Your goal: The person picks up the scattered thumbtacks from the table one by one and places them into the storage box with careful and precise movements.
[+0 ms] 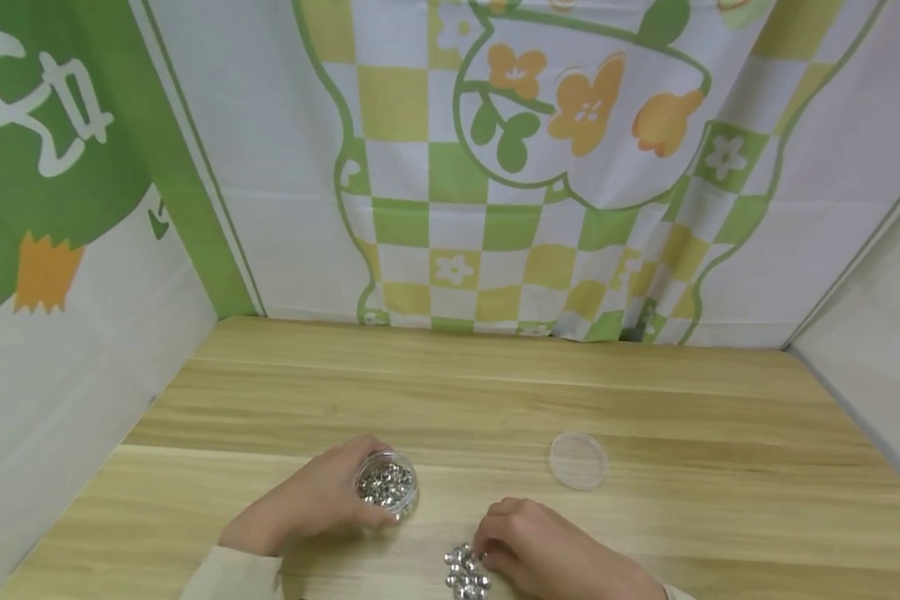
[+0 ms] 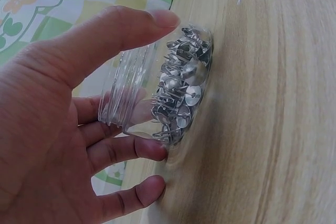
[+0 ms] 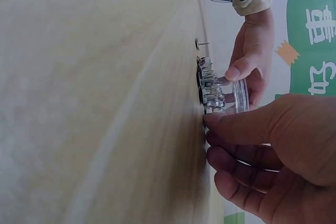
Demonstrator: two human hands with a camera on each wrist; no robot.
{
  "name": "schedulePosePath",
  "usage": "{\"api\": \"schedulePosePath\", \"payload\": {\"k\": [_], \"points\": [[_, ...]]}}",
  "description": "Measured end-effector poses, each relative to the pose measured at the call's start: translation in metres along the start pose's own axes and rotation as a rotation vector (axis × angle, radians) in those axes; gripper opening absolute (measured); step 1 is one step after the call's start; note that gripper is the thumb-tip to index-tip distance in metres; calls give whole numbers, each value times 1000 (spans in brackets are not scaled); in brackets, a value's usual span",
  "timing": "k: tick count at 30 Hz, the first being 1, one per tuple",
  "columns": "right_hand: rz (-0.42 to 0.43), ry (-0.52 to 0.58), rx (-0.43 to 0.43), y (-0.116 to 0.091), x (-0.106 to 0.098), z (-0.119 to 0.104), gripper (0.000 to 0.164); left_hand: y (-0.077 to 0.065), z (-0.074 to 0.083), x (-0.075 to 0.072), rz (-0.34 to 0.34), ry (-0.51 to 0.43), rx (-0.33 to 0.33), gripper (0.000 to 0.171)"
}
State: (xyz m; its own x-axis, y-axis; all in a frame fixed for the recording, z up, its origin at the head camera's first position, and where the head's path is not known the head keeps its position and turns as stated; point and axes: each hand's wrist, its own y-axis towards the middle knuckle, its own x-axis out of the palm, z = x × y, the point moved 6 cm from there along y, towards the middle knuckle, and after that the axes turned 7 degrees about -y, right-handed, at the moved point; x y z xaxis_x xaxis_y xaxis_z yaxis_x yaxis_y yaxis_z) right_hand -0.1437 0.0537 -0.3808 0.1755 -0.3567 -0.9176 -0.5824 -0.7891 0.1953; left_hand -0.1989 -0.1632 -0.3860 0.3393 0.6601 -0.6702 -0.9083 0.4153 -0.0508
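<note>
My left hand [image 1: 322, 493] grips a small clear jar [image 2: 137, 85] from its side, thumb on one side and fingers on the other. Silvery thumbtacks [image 2: 181, 85] fill the jar's lower part, and its mouth is uncovered. To the right of it, more loose thumbtacks [image 1: 465, 575] lie bunched on the table near the front edge of the head view. My right hand [image 1: 540, 542] is at the right side of this bunch, thumb and forefinger brought together low at the tabletop. A thumbtack shows at those fingertips, partly hidden by them.
A round clear lid [image 1: 578, 460] lies flat on the wooden table [image 1: 435, 375], beyond and right of my right hand. Behind the table hangs a patterned curtain [image 1: 510, 225], with a printed cloth [image 1: 67, 167] along the left side.
</note>
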Motion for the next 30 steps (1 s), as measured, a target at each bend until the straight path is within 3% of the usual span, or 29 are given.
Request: {"api": "schedulePosePath", "payload": {"k": [7, 13, 20, 25, 30], "points": [[26, -30, 8, 13, -12, -3, 12, 1, -1, 0, -8, -5, -6, 76], [108, 18, -33, 63, -28, -10, 10, 1, -1, 0, -5, -3, 11, 73], [122, -63, -42, 117, -23, -11, 10, 1, -4, 0, -20, -35, 1, 71], [88, -105, -50, 125, -13, -10, 14, 2, -4, 0, -27, -17, 0, 71], [76, -108, -25, 111, -14, -9, 13, 1, -3, 1, -21, -8, -6, 68]]}}
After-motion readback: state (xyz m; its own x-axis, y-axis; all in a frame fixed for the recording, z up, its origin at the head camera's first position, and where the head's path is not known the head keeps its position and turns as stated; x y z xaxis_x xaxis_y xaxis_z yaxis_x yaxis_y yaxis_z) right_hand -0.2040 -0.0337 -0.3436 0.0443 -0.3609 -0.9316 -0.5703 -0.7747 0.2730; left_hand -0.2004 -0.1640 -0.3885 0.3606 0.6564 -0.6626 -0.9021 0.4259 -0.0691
